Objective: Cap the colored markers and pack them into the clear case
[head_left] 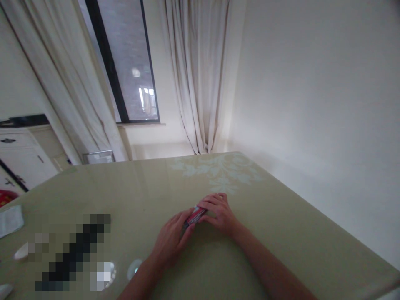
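Between my two hands is a small, slim packet-like object, coloured red and whitish; its exact kind is too small to make out. My left hand is closed around its near left end. At the far right end, my right hand grips it with the thumb below and fingers curled over the top. Both ends of the object are covered by my fingers. It is tilted, running from lower left to upper right, over the green tabletop.
To the left lie a blurred-out long dark item, a round whitish item, a small disc and a pale folded cloth or packet. A wall borders the table's right edge. Curtains and a window stand behind.
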`<state>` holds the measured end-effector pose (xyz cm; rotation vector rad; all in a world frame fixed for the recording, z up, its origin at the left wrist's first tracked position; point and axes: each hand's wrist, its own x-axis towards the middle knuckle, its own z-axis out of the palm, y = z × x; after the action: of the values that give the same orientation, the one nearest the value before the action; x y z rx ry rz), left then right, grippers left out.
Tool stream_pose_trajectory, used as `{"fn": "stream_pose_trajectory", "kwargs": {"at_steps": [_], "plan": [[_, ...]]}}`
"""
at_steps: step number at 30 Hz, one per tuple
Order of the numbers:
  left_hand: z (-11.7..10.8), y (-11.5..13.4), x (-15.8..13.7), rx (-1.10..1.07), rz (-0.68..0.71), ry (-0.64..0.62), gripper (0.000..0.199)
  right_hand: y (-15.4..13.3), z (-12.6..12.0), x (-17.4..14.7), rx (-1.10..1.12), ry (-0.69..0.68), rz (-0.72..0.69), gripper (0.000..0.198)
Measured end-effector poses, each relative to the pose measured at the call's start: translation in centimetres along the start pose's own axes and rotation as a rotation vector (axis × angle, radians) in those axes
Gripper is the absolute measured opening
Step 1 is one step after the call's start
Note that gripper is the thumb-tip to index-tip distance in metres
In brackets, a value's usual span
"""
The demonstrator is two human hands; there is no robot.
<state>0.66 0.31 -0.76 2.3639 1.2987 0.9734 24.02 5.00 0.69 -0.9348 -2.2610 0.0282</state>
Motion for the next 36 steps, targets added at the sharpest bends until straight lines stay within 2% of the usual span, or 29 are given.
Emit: {"fn": "stream_pose_trajectory", "kwargs": {"at_steps": [9, 14, 16, 19, 21, 25, 29, 32, 36], "plan": [[-0.5, 0.3, 0.2, -0.076, -0.117, -0.068, 0.041, -0.8, -1.1, 0.5, 0.069, -0.029, 0.029, 0.033], [-0.5, 0.0, 0.1, -0.079, -0.108, -0.043, 0.041, -1.1, -0.8, 0.5, 0.083, -0.028, 0.041, 0.032], [-0.3, 0.0, -0.1, -0.061, -0.082, -0.035, 0.041, -1.3, -0.4, 0.5, 0.094, 0.026, 0.074, 0.031], [0.1, 0.4, -0.3, -0.023, -0.02, -0.038, 0.041, -1.4, 0.1, 0.6, 0.111, 0.14, 0.171, 0.045], [0.3, 0.7, -0.3, -0.026, -0.023, -0.019, 0.041, -1.3, 0.2, 0.6, 0.135, 0.152, 0.18, 0.046], [0.1, 1.0, 0.1, -0.193, -0.184, 0.049, 0.042, -0.9, -0.2, 0.5, 0.265, 0.152, 0.12, 0.031], [-0.5, 0.7, 0.8, -0.416, -0.359, 0.211, 0.047, -0.2, -0.3, 0.4, 0.372, 0.187, 0.162, 0.035], [-0.5, 0.6, 0.9, -0.5, -0.413, 0.292, 0.047, 0.5, 0.1, 0.5, 0.509, 0.172, 0.235, 0.033], [0.1, 0.6, 0.7, -0.521, -0.422, 0.298, 0.046, 1.1, 0.5, 0.5, 0.661, 0.159, 0.357, 0.032]]}}
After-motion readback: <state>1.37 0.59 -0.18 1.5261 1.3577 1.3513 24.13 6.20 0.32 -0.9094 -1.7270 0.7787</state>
